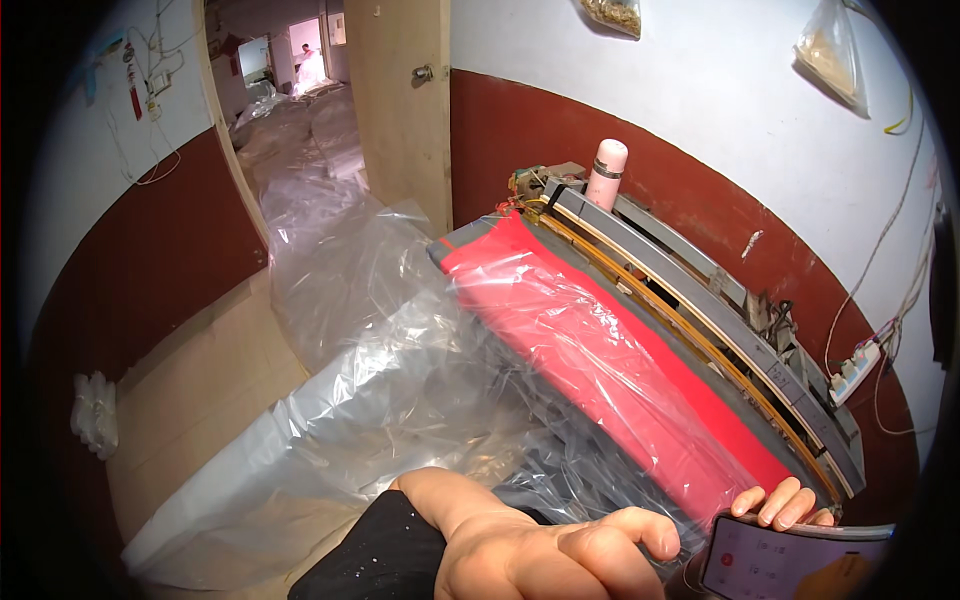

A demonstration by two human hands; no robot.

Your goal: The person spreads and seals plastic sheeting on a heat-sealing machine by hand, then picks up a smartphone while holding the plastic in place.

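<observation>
At the lower right, my right hand (785, 503) grips a smartphone (770, 565), its fingertips curled over the phone's upper edge. The lit screen faces me, with a round red button at its left side. My left hand (560, 560) reaches in from a black sleeve at the bottom middle. Its index finger is bent but stretched toward the phone, apart from it, and I see nothing held; the lower frame edge cuts off the other fingers. Beyond both hands lies a red sheet (600, 340) on a long dark bench, partly under clear plastic film (400, 370).
The film trails left over the floor toward a doorway. A pale door (400, 110) stands ajar; a person (306, 55) is in the far room. Behind the bench runs a long metal bar machine (700, 280) with a pink flask (606, 175). A white power strip (855, 372) hangs at right.
</observation>
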